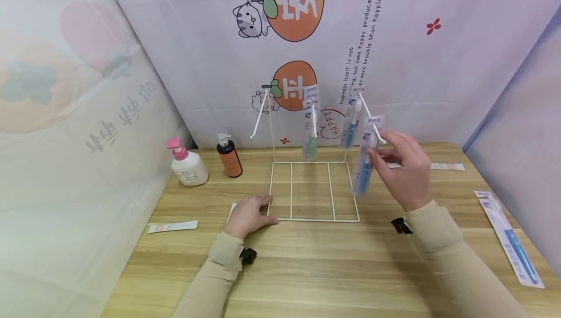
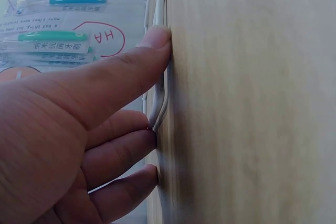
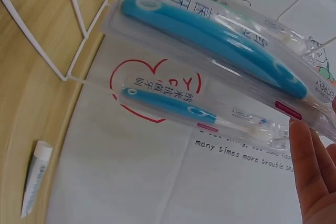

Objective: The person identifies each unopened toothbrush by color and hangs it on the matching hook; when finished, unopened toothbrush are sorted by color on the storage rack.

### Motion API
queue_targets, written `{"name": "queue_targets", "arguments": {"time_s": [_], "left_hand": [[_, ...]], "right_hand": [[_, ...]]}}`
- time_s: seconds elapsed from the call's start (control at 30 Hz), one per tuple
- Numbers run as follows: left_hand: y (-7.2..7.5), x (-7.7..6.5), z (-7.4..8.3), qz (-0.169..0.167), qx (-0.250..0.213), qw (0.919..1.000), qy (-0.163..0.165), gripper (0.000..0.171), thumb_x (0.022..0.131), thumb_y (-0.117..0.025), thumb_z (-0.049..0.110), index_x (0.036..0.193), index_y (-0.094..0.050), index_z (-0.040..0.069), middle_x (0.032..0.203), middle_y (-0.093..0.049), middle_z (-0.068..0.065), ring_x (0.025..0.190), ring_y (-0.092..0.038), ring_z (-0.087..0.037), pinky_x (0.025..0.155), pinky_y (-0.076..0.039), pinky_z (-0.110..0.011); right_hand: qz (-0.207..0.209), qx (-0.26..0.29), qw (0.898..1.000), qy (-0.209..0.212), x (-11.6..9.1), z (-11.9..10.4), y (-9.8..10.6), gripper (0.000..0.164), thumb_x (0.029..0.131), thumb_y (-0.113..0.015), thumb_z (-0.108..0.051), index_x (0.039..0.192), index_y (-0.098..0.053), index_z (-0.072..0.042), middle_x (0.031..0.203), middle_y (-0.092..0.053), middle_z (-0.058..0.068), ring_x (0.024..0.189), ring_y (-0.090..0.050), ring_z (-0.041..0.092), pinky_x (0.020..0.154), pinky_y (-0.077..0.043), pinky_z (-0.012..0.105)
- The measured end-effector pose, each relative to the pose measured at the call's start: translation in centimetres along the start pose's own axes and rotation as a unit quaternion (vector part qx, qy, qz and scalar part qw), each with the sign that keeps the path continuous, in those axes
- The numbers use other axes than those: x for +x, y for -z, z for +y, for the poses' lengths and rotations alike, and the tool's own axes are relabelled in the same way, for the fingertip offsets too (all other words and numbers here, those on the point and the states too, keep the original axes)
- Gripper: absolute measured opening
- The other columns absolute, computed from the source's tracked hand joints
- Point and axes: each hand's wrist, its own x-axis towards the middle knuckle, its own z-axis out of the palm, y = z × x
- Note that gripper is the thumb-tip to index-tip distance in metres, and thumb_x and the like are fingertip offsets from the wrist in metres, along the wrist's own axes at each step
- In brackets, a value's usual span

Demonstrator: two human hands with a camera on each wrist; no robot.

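Note:
My right hand (image 1: 405, 167) pinches a packaged blue toothbrush (image 3: 210, 45) between thumb and fingers. The top of its pack is at the front end of the right hook (image 1: 367, 108) of a white wire rack (image 1: 315, 220); whether the hook passes through the hole I cannot tell. Behind it, another packaged blue toothbrush (image 3: 168, 106) hangs from that hook. Several packs with a green toothbrush (image 1: 312, 145) at the front hang on the middle hook. My left hand (image 1: 250, 215) holds the rack's front left corner, thumb (image 2: 157, 40) on the front wire and fingers by the side.
The left hook (image 1: 259, 113) bears nothing. A white pump bottle (image 1: 189, 168) and a dark orange-labelled bottle (image 1: 230, 156) stand back left. Slim white packets (image 1: 173, 226) lie on the wooden table (image 1: 307, 269). Another packaged toothbrush (image 1: 510, 240) lies far right. Printed cloth (image 1: 197, 65) walls the table in.

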Motion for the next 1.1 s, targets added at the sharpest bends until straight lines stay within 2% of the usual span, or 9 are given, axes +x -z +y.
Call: {"name": "queue_targets", "arguments": {"time_s": [0.13,0.23,0.43,0.9,1.0,1.1], "left_hand": [[0.0,0.0,-0.1,0.000,0.005,1.0000,-0.003,0.076,0.085,-0.091,0.050,0.147,-0.069,0.012,0.145,-0.067,-0.015,0.132,-0.064,-0.042,0.107,-0.053,-0.054],[0.0,0.1,0.0,0.001,0.005,1.0000,-0.003,0.076,0.085,-0.091,0.050,0.147,-0.069,0.012,0.145,-0.067,-0.016,0.132,-0.064,-0.042,0.106,-0.053,-0.054],[0.1,0.1,0.0,0.003,0.004,1.0000,-0.002,0.076,0.085,-0.092,0.050,0.147,-0.069,0.011,0.145,-0.067,-0.015,0.132,-0.064,-0.042,0.106,-0.053,-0.054],[-0.1,0.0,-0.1,0.002,0.006,1.0000,-0.006,0.075,0.085,-0.092,0.049,0.146,-0.070,0.010,0.145,-0.067,-0.017,0.131,-0.064,-0.043,0.106,-0.053,-0.054],[-0.1,0.0,0.0,0.001,0.005,1.0000,-0.006,0.075,0.085,-0.091,0.049,0.146,-0.070,0.011,0.145,-0.067,-0.017,0.131,-0.064,-0.043,0.106,-0.053,-0.054],[-0.1,0.0,-0.1,0.004,0.006,0.9999,-0.007,0.075,0.085,-0.092,0.049,0.146,-0.070,0.011,0.145,-0.067,-0.017,0.131,-0.065,-0.042,0.105,-0.054,-0.054]], "right_hand": [[0.002,-0.016,1.000,-0.007,0.9,0.7,-1.0,0.050,0.083,-0.088,0.011,0.130,-0.073,0.005,0.122,-0.069,0.021,0.087,-0.080,0.028,0.076,-0.057,0.012],[0.004,-0.026,1.000,-0.013,1.6,1.3,-1.6,0.046,0.086,-0.087,0.006,0.129,-0.072,0.005,0.125,-0.068,0.022,0.089,-0.079,0.036,0.076,-0.055,0.009],[-0.009,-0.053,0.998,-0.017,2.7,2.5,-2.5,0.042,0.091,-0.086,-0.001,0.129,-0.069,0.006,0.128,-0.064,0.025,0.096,-0.077,0.036,0.078,-0.051,0.004],[-0.033,-0.102,0.993,-0.055,4.2,4.2,-4.1,0.040,0.095,-0.084,-0.007,0.129,-0.065,0.002,0.123,-0.062,0.022,0.098,-0.076,0.038,0.080,-0.043,-0.001],[-0.036,-0.102,0.992,-0.063,4.4,4.5,-4.2,0.040,0.095,-0.083,-0.006,0.129,-0.064,0.002,0.123,-0.062,0.022,0.099,-0.075,0.038,0.079,-0.047,0.001],[-0.038,-0.108,0.991,-0.067,4.5,4.7,-4.4,0.040,0.096,-0.083,-0.008,0.129,-0.064,0.001,0.124,-0.062,0.021,0.100,-0.075,0.037,0.078,-0.057,0.013]]}}
